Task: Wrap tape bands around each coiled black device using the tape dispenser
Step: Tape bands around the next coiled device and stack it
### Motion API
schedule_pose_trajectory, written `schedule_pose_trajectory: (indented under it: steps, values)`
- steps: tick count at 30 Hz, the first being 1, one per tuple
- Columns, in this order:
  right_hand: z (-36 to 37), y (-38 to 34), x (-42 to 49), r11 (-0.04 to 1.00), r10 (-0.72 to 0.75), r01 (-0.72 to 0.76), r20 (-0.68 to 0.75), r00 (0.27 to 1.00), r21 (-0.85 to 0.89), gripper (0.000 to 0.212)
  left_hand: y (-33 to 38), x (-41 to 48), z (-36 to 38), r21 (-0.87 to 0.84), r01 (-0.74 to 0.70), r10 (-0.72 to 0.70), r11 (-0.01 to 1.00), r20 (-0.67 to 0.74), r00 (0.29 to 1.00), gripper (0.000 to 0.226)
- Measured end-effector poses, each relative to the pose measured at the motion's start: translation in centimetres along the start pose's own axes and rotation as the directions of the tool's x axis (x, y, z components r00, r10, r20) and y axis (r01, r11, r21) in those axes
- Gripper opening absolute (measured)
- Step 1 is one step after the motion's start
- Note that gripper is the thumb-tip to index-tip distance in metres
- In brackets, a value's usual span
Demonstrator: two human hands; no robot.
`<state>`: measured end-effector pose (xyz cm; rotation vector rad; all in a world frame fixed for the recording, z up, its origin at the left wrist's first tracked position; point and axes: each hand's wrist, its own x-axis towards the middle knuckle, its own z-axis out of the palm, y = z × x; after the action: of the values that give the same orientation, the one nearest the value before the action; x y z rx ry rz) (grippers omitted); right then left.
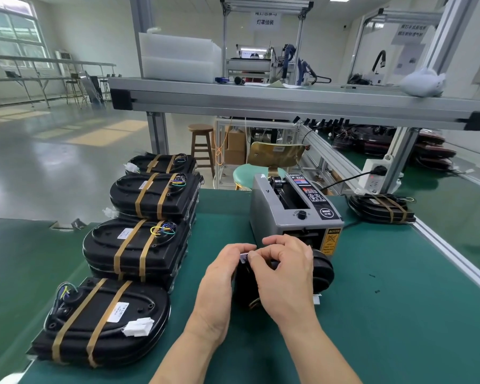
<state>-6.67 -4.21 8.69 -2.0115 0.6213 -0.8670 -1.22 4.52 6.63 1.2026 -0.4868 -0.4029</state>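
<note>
The black device (323, 268) sat on the table (385, 314) just in front of the tape dispenser (291, 209), close against its slot end. The left hand (222, 275) curled round the device's left side, its grip clamped on it. The right hand (286, 275) pinched thumb and forefinger at the device's top edge, its grip closed there too.

Left of the dispenser, four stacks of taped devices (133, 245) ran in a row to the table's near-left edge, leaving a narrow green lane between them and the hands. Right of the dispenser, green mat stretched out to the metal rail (455, 261). One taped bundle (380, 207) lay beside the dispenser's far right corner.

The hands covered most of the device, and only its ribbed right rim showed. A small shiny bit between the fingertips was too small to identify. The dispenser's slot was partly hidden behind the right hand.
</note>
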Motion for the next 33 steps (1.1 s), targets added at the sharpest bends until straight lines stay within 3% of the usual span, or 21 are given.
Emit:
schedule_pose_trajectory:
  steps: [11,16,25,30,33]
  values:
    - [-0.4,-0.1,-0.1,1.000,-0.003,0.003,0.014,1.000,-0.026,0.014,0.3,0.4,0.2,0.171,-0.043,0.058,0.984,-0.087,0.994,0.019]
    - [-1.0,0.5,0.1,0.999,-0.026,0.024,-0.069,0.997,-0.035,0.013,0.2,0.6,0.4,0.241,-0.074,0.103,0.968,-0.109,0.989,0.021]
    - [0.3,1.2,0.2,0.976,-0.154,0.126,-0.156,0.976,-0.177,0.019,0.0,0.7,0.3,0.211,-0.054,0.077,0.976,-0.101,0.992,0.023]
    - [0.3,1.3,0.3,0.981,-0.162,0.145,-0.138,0.977,-0.127,0.012,0.0,0.5,0.5,0.166,-0.036,0.054,0.986,-0.103,0.993,0.031]
    - [0.2,1.3,0.3,0.982,-0.157,0.142,-0.116,0.981,-0.126,0.008,-0.1,0.5,0.9,0.224,-0.067,0.095,0.972,-0.116,0.989,0.026]
